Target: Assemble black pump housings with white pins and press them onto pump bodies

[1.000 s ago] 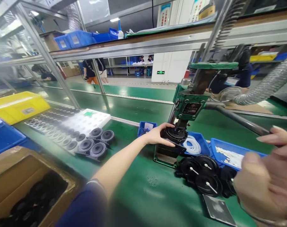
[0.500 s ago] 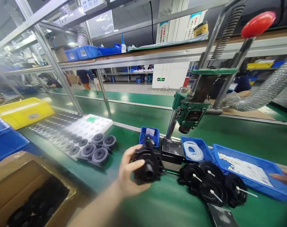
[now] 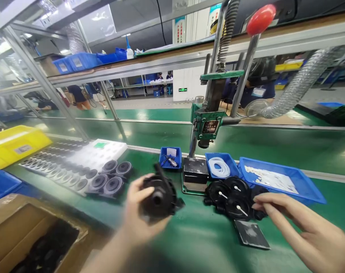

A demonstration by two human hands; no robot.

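My left hand point(image 3: 139, 222) grips a black round plastic housing point(image 3: 161, 195), held above the green bench with its round opening turned toward me. My right hand point(image 3: 303, 227) reaches in from the right, fingers stretched out, its fingertips touching a cluster of black housings with white pins point(image 3: 232, 197) lying on the bench. Behind them stands a green hand press point(image 3: 208, 125) with a red-knobbed lever point(image 3: 260, 19) raised and its black base plate point(image 3: 195, 175) bare.
A small blue bin of metal parts point(image 3: 169, 157), a blue bin of white rings point(image 3: 220, 167) and a long blue tray of white bits point(image 3: 280, 180) flank the press. A white tray of black discs point(image 3: 72, 163), a yellow bin point(image 3: 15, 142) and a cardboard box point(image 3: 32, 239) lie left. A dark plate point(image 3: 252, 234) lies on the bench.
My left hand lifted the black housing off the press base and drew it toward me. My right hand let go of the lever, which sprang up, and dropped to the pinned housings.
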